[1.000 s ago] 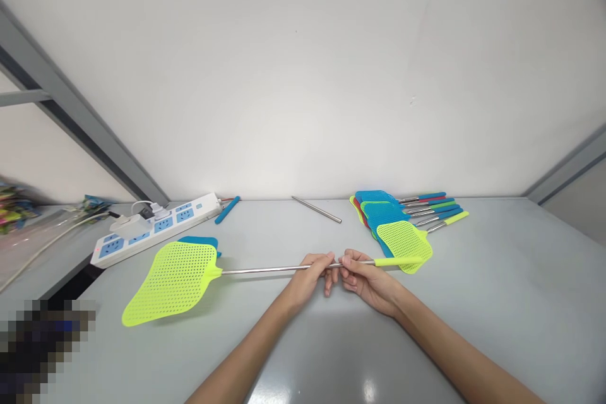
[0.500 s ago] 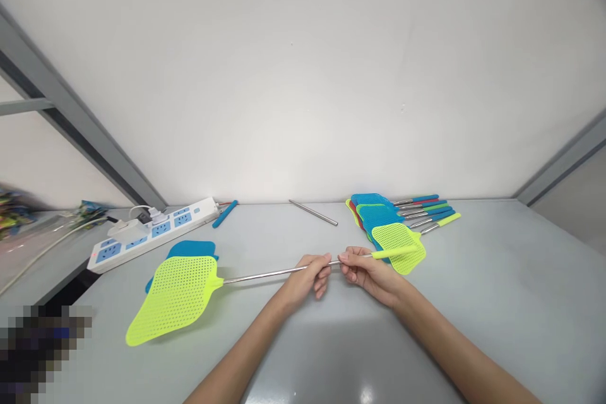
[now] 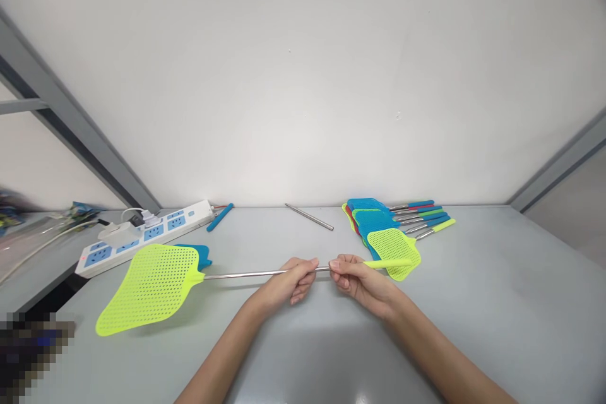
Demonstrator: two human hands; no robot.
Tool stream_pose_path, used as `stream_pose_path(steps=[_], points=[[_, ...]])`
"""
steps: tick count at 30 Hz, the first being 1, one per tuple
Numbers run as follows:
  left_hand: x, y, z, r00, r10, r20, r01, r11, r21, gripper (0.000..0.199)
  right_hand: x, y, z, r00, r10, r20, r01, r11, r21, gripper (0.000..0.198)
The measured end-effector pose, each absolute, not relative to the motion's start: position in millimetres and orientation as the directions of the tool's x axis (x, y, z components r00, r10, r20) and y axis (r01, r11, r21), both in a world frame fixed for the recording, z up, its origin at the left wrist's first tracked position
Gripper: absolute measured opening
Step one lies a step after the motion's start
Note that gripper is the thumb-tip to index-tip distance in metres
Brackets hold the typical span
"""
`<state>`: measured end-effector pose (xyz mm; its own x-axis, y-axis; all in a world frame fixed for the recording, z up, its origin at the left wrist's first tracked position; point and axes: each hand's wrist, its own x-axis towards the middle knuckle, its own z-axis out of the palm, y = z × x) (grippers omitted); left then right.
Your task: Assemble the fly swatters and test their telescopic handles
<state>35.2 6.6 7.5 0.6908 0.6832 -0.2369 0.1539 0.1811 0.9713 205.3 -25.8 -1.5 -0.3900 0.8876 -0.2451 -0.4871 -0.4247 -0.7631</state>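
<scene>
A yellow-green fly swatter (image 3: 154,287) with a long metal rod spans the view above the table, its perforated head at the left. My left hand (image 3: 297,281) is closed round the rod near its middle. Just to the right, my right hand (image 3: 355,278) pinches the same rod beside the yellow-green grip. A short stretch of bare rod shows between the hands. Behind the swatter's head lies a blue swatter head (image 3: 203,255), mostly covered. The grip's end passes in front of a pile of swatters (image 3: 374,221) in blue, red, green and yellow-green.
A white power strip (image 3: 184,224) with plugs stands at the back left. Beside it lies a blue handle (image 3: 220,217). A loose metal tube (image 3: 309,217) rests near the wall (image 3: 303,107). Plastic packaging (image 3: 42,233) and a cable are at the far left.
The held swatter has shifted left in view, its head turning slightly and covering more of the blue head. Both hands keep their grip on the rod. The whole scene has shifted a little.
</scene>
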Motion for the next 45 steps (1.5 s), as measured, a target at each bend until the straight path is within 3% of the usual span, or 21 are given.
stream_pose_path(steps=[17, 45], points=[[25.6, 10.7, 6.2, 0.602, 0.779, -0.176, 0.093, 0.15, 0.984, 0.039, 220.0, -22.4, 1.4, -0.354, 0.899, -0.257, -0.5, -0.414, -0.761, 0.017], [16.6, 19.4, -3.4, 0.544, 0.817, -0.192, 0.036, 0.206, 0.978, 0.038, 235.9, -17.2, -11.6, -0.309, 0.906, -0.288, -0.529, -0.415, -0.74, 0.015]])
